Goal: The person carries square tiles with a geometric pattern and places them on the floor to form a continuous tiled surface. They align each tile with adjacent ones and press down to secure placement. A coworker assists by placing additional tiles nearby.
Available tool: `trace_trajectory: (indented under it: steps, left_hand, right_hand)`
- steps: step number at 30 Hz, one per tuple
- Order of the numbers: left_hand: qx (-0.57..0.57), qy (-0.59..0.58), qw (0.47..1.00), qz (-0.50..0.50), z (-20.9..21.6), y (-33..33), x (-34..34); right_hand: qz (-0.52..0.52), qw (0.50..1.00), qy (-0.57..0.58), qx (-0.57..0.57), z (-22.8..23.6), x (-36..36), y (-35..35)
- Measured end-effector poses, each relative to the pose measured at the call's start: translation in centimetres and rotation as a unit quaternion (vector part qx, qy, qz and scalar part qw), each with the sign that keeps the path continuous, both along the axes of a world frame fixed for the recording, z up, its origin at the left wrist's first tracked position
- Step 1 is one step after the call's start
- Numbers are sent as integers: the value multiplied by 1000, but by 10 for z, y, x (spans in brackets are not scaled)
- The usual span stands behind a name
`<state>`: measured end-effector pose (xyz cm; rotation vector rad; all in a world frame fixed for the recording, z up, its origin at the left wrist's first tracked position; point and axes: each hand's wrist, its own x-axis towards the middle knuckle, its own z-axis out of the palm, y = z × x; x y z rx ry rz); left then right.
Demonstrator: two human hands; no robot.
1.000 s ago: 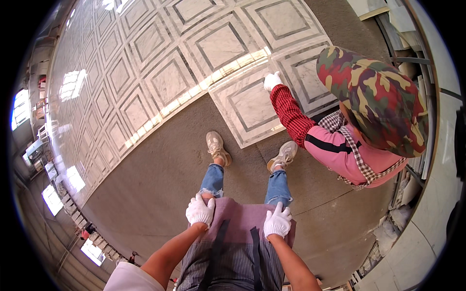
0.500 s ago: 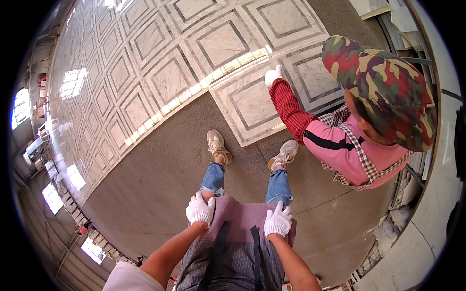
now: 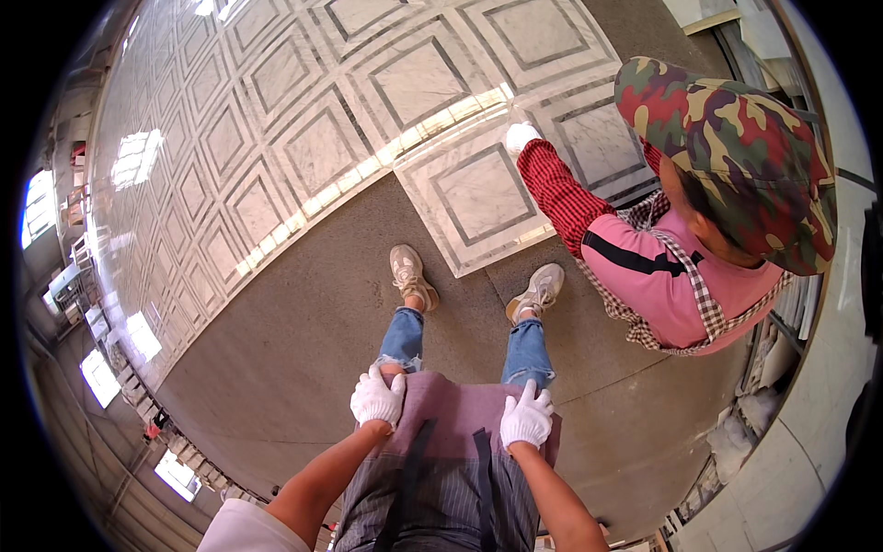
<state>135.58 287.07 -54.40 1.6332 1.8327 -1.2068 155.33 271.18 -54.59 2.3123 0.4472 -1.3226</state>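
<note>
My left hand (image 3: 377,398), in a white knit glove, lies over my left knee at the edge of a mauve and grey striped apron (image 3: 451,405). My right hand (image 3: 527,417), gloved the same way, rests on the apron's other side over my right knee. Fingers on both are laid out, and I see nothing held. Beyond my feet is a square marble panel (image 3: 485,196) with a dark inlaid border, set against a large field of patterned marble panels (image 3: 303,138). A co-worker's white-gloved hand (image 3: 521,138) touches the panel's far right edge.
The co-worker (image 3: 685,267), in a camouflage cap, pink top and checked apron, leans in close on the right. Grey concrete floor (image 3: 303,368) lies around my shoes (image 3: 414,279). Stacked slabs (image 3: 777,340) line the right side, with plastic-wrapped items (image 3: 731,451) lower down.
The co-worker's head and body have shifted slightly to the right, and their gloved hand has moved a little right along the panel edge. My hands stay on my knees.
</note>
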Motion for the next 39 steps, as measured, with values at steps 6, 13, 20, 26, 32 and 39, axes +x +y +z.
trace_trajectory:
  steps: [6, 13, 20, 26, 32, 39]
  left_hand:
    - [-8, -52, 996, 78, 13, 3, -2]
    - [-88, -24, 994, 67, 46, 14, 4]
    - [-253, -132, 958, -3, 72, 6, 4]
    - [-422, -148, 881, -151, 154, -4, 55]
    - [-445, -209, 812, -314, 106, -8, 69]
    - [-508, -417, 702, -275, -100, 63, 130]
  right_hand:
    - [-133, 989, 10, 64, 12, 24, -30]
    - [-73, 991, 109, -19, 59, 63, -52]
    - [6, 955, 292, 55, 82, 91, -71]
    - [61, 882, 452, 118, 140, 141, -59]
    - [195, 810, 537, 131, 73, 129, -33]
    - [133, 818, 541, 145, -96, 137, 78]
